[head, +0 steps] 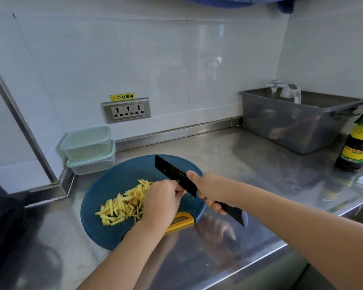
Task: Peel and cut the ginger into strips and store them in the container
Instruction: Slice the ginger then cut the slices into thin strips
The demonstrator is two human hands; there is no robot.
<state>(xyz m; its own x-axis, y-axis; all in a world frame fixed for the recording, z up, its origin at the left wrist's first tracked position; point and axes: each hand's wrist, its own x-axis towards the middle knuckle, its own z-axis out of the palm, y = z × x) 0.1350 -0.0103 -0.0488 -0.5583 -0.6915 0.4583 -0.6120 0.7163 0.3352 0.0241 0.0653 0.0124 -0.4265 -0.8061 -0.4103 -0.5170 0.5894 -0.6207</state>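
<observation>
place: kitchen | we see a stainless steel counter | white tiled wall | cutting board with ginger strips | sauce bottle | food containers

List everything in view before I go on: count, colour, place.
ginger strips: one pile, yellow, on the cutting board
cutting board: one, blue, yellow handle, on the counter
knife: one, black, over the board
containers: two, clear, pale green lids, stacked back left
socket panel: one, silver, on the wall
tub: one, grey, back right
kettle: one, white, inside the tub
bottle: one, dark, yellow label, right edge
left hand: one, on the strips beside the blade
right hand: one, gripping the knife
</observation>
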